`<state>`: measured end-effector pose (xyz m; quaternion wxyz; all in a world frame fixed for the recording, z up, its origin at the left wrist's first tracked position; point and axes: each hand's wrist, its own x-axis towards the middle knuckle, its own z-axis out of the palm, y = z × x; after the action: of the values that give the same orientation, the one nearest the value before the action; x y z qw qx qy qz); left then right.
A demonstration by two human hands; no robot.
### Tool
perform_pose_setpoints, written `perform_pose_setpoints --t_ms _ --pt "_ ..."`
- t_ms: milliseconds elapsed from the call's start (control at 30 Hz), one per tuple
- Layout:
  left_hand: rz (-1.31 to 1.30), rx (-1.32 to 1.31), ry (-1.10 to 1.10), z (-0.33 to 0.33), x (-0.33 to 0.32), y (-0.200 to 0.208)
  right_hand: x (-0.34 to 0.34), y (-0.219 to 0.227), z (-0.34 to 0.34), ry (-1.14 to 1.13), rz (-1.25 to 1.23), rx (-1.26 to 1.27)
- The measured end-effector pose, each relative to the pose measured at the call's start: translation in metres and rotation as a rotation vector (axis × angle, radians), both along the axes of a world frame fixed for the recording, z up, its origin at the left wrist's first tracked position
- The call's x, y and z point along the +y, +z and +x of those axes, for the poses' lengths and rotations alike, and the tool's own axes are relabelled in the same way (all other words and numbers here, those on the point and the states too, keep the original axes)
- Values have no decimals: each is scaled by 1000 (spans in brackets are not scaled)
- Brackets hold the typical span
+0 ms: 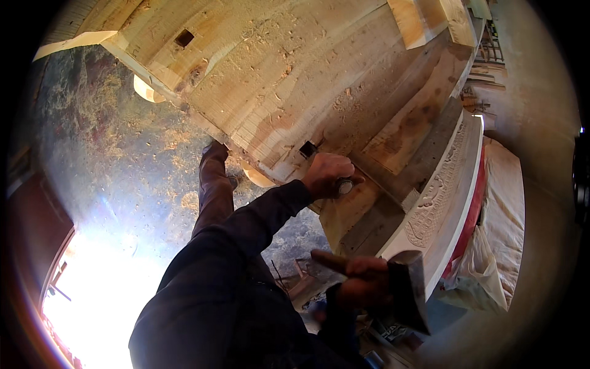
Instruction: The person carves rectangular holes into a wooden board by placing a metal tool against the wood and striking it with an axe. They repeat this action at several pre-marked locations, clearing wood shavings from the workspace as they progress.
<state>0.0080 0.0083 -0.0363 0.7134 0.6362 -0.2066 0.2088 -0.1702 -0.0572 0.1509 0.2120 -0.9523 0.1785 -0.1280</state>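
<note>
My left hand (327, 174) is closed around the upright handle of what looks like a chisel (345, 186). Its round end points up at me, and its lower part is hidden below the fist. Just beyond that hand, a square hole (307, 149) is cut in the wide wooden panel (264, 92). My right hand (364, 289) grips a hatchet (410, 292) nearer to my body, apart from the chisel. The wooden handle sticks out to the left of the fist, and the dark, flared head lies on its right. Shadow hides part of the right fingers.
Wood shavings lie scattered over the panel, which has a second square hole (184, 38) farther off. Wooden blocks (418, 21) stand on its far right. A carved pale board (439, 197) curves along the right, beside a cloth-covered bundle (501, 215). Bright light floods the floor (117, 141) at lower left.
</note>
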Motion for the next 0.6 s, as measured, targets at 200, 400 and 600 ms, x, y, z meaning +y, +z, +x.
perform_pose_setpoints --t_ms 200,400,600 --pt "-89 -63 85 -6 -21 -13 -45 -53 21 74 -105 278" --pt "134 70 -12 -5 -6 -7 7 54 43 52 580 -258" --pt "52 55 31 5 -10 -2 -28 -52 39 -48 151 490"
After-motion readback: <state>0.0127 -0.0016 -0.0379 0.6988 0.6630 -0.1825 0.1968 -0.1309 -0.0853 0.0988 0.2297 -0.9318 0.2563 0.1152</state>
